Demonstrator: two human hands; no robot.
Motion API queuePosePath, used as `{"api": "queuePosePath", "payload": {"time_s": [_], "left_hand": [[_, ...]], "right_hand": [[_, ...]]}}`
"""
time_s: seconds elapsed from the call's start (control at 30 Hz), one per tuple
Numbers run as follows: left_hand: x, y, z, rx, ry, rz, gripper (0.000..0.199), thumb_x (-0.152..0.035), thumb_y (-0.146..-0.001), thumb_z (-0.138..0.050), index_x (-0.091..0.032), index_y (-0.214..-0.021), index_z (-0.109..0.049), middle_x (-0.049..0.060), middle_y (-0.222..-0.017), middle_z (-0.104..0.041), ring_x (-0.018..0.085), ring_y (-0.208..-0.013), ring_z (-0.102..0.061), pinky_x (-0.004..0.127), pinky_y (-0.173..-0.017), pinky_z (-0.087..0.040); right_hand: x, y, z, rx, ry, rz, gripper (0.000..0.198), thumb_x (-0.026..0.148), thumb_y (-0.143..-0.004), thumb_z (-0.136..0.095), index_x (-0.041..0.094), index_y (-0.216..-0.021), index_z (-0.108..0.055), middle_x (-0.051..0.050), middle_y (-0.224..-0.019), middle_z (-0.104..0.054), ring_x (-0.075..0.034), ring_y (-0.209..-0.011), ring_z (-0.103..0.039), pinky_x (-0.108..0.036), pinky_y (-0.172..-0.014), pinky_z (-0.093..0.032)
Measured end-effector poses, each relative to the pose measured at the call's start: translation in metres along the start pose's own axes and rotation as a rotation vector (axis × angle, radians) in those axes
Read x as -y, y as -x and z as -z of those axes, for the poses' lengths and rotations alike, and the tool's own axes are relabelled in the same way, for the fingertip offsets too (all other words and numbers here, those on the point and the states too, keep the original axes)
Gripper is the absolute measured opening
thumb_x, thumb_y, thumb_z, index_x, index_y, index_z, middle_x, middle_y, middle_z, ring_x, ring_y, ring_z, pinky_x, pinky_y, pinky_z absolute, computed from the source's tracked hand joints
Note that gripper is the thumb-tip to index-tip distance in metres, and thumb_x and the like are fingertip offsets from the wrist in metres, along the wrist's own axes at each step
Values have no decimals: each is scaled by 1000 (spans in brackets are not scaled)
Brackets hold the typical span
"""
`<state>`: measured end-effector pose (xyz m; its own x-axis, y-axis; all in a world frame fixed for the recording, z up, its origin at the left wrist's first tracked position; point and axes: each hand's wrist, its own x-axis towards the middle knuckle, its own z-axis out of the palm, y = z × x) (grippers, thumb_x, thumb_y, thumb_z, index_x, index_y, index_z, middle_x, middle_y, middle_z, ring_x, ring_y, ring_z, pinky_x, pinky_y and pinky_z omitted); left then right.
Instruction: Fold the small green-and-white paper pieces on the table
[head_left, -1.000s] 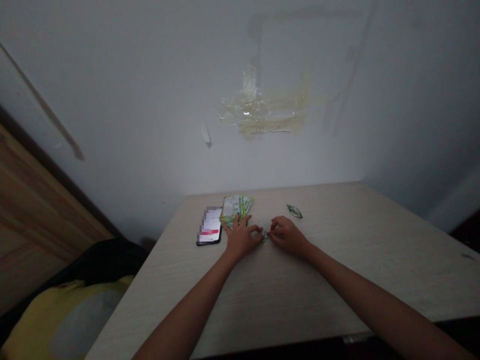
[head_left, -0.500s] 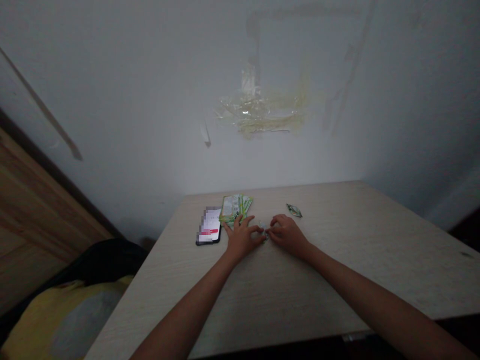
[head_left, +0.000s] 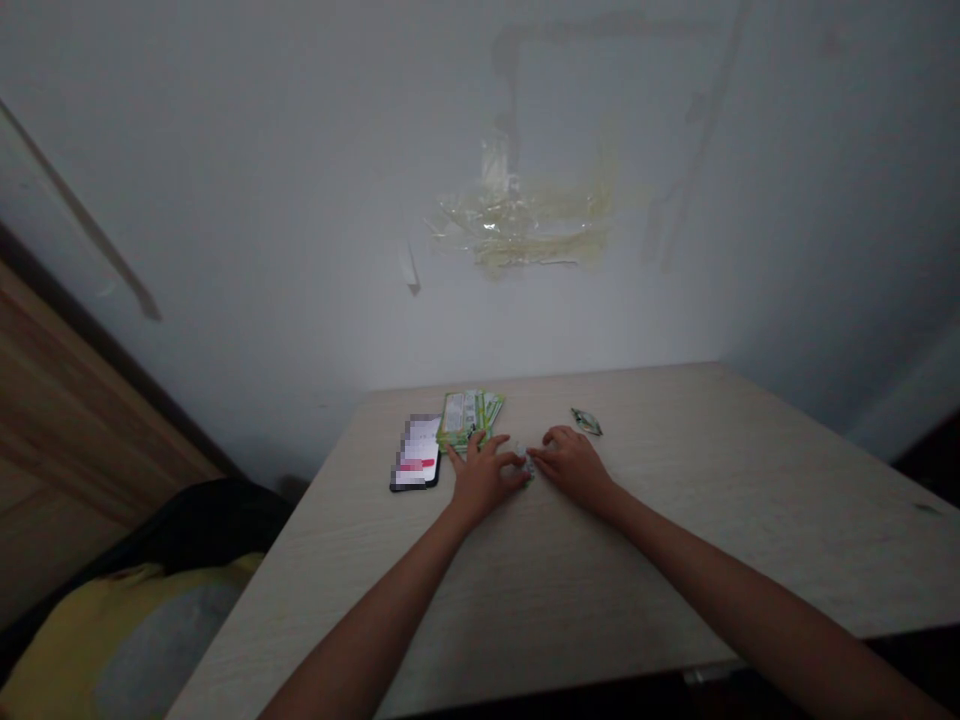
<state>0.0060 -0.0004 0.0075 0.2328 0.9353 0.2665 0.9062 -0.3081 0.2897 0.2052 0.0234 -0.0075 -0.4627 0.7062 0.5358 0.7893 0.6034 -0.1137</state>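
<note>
Left hand (head_left: 480, 482): two fingers pinching a small packet (head_left: 530, 466), others spread—apparently to steady it. Right hand (head_left: 576, 468): fingers bunched, hold indeterminable. Packet stack (head_left: 460, 414): toward tabletop's (head_left: 637, 610) far edge.

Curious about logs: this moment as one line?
left hand: at small pale-green piece; right hand: at same piece; nearby: green-white packet stack, black-edged rectangular phone

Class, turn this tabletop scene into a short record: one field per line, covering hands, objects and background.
Left hand: thumb and index finger at a small pale item; grip unclear
Right hand: fingertips near that item
Green-and-white stack: beyond the left hand
Phone: left of the stack, screen lit
Green piece: beyond the right hand
Wall: tape stuck on
</note>
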Motion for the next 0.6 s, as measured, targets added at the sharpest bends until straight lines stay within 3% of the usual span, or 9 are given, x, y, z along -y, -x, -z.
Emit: {"api": "queuePosePath", "payload": {"time_s": [0.3, 0.47, 0.6], "left_hand": [[-4, 1, 4, -10, 16, 48, 21, -53, -80, -62, -39, -92, -72, -3, -136, -54, 34, -137, -29, 75, -105, 4], [-2, 1, 3, -47, 22, 52, 31, -55, -76, -68, -42, -104, -69, -2, -135, -56, 34, -136, -30, 74, -106, 4], [0, 0, 3, -11, 18, 66, 28, -55, -75, -68, -44, -100, -72, -3, -136, -55, 35, -137, -29, 72, -107, 7]], "right_hand": [[-1, 2, -1, -6, -63, 76, 16, 27, -87, -62, 26, -98, -74, -8, -97, -59, -21, -98, -51, -35, -84, -41], [0, 4, -2, -17, -69, 81, 16, 27, -87, -62, 26, -98, -74, -8, -98, -59, -22, -99, -52, -36, -86, -41], [0, 5, -2, -13, -70, 74, 18, 26, -87, -63, 26, -101, -73, -9, -100, -59, -22, -100, -52, -37, -87, -42]]}}
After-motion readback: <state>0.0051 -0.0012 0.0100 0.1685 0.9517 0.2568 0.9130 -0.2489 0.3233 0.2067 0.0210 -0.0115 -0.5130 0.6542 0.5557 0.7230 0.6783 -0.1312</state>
